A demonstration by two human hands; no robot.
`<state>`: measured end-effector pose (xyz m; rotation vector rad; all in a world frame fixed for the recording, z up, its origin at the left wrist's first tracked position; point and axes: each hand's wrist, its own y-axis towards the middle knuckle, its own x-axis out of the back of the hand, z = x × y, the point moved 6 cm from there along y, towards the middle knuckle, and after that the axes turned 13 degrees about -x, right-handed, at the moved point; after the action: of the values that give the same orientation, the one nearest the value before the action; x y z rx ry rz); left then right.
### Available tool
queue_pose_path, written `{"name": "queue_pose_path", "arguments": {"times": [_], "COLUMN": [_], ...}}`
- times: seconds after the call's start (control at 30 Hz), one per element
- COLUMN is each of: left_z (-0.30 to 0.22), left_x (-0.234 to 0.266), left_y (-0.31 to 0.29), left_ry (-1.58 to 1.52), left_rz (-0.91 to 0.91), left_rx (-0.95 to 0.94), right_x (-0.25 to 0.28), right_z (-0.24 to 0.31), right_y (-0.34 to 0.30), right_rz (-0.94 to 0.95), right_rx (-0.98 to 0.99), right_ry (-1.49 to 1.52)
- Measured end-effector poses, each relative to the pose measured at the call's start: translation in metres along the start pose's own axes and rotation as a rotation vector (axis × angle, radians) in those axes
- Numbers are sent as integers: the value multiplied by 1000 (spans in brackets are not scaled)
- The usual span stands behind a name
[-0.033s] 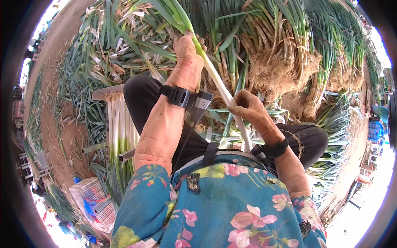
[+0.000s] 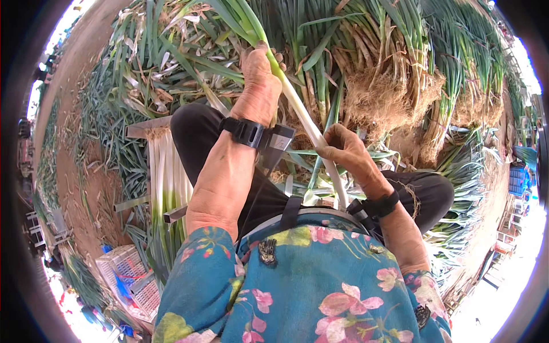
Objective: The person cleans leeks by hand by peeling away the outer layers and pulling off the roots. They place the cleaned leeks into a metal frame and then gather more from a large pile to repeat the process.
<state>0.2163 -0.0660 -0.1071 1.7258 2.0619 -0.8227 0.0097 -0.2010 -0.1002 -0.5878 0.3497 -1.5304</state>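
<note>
A long green onion [image 2: 301, 112] slants across my lap, its green leaves at the far left and its white stalk running down to my waist. My left hand [image 2: 261, 71] is wrapped round it where green turns to white. Lower down, my right hand [image 2: 349, 153] pinches the white stalk between thumb and fingers. The stalk's lower end is hidden at my waist. Left of my knee, several trimmed green onions [image 2: 171, 171] lie side by side in a metal frame [image 2: 137, 130].
Bundles of unpeeled green onions with brown roots [image 2: 394, 100] stand ahead to the right. Loose leaves and peelings [image 2: 166, 74] pile up ahead left. A white plastic basket [image 2: 128, 274] sits at lower left. Blue crates [image 2: 518, 180] are at far right. More green onions [image 2: 463, 200] lie right of my knee.
</note>
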Motion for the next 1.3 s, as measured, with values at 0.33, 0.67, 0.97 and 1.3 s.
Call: {"name": "queue_pose_path", "arguments": {"times": [0.33,0.67,0.97,1.3], "left_z": [-1,-6,-11,-9], "left_x": [3,-1,2,-6], "left_y": [-4,-7,7,3], "left_ry": [66,142,136,91], "left_rz": [-49,23,48,51], "left_rx": [8,-70,-137,-160], "right_x": [-4,-17,27,5], "right_z": [13,34,-12,-14], "right_y": [-20,-42,-5,7], "right_rz": [-283,-265,-72,-82], "right_rx": [276,706,75,107], "right_ry": [-213,-484,514,-95]}}
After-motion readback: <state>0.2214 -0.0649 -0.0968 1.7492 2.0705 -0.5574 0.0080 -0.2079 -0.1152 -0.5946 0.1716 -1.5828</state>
